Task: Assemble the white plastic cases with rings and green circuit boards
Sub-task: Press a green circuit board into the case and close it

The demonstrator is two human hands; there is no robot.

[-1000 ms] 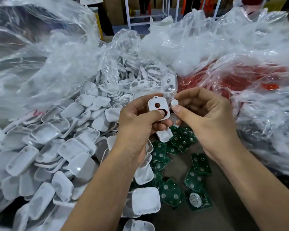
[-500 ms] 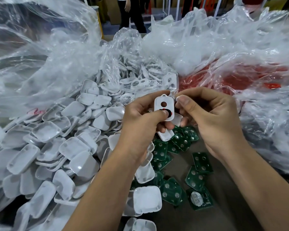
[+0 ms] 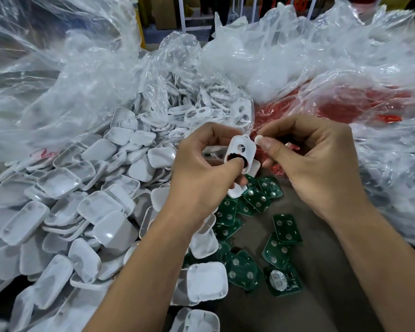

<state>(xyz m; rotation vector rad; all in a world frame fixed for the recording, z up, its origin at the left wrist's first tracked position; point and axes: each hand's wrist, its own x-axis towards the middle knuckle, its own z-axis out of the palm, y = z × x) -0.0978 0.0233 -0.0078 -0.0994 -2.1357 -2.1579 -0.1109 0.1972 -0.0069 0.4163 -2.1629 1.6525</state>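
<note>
Since half a second ago the right hand (image 3: 314,164) has drawn slightly back from the white case (image 3: 240,149), so a small white round piece (image 3: 258,139) pinched at its thumb and forefinger tips now shows just beside the case's upper right corner; before, those fingertips were against the case. The left hand (image 3: 201,173) keeps its grip on the case, thumb pressed over the lower hole where a dark ring with a trace of red (image 3: 235,157) sits, fingers curled behind. The upper hole of the case is open. Both hands are raised close together above the worktop (image 3: 321,271), wrists angled inward, forearms coming from the near edge.

Loose white case shells (image 3: 65,212) lie heaped over the left side of the worktop, spilling from a clear plastic bag (image 3: 70,80). Green circuit boards (image 3: 252,197) are scattered under and near the hands, toward the middle of the worktop. A second clear bag (image 3: 357,104) on the right holds red parts; what they are cannot be told.
</note>
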